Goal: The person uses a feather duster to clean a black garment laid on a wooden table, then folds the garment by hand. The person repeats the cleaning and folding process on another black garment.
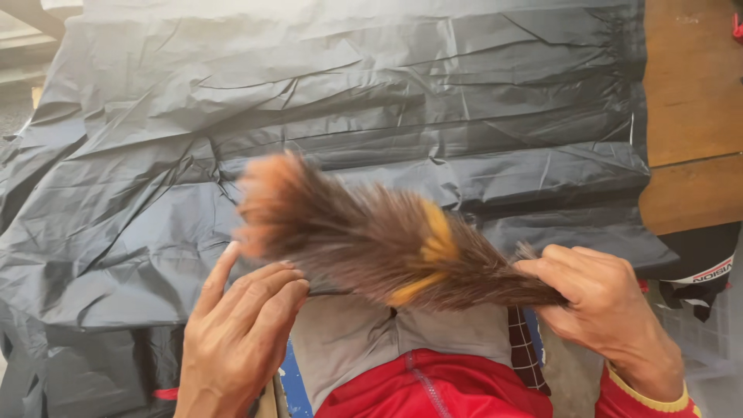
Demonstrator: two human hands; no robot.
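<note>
My right hand [600, 298] grips the narrow end of a brown feather duster [364, 236] with orange-yellow patches. Its bushy tip is blurred and points up and left. My left hand [240, 333] rests its fingers against the underside of the feathers, with the index finger raised. Both hands hover over the near edge of a crinkled black plastic sheet [348, 101] that covers the surface ahead.
A wooden tabletop [693, 116] shows at the right past the sheet. A black cloth item [700, 267] with a white and red band hangs at the right edge. Grey and red cloth [422, 368] lies just below the duster.
</note>
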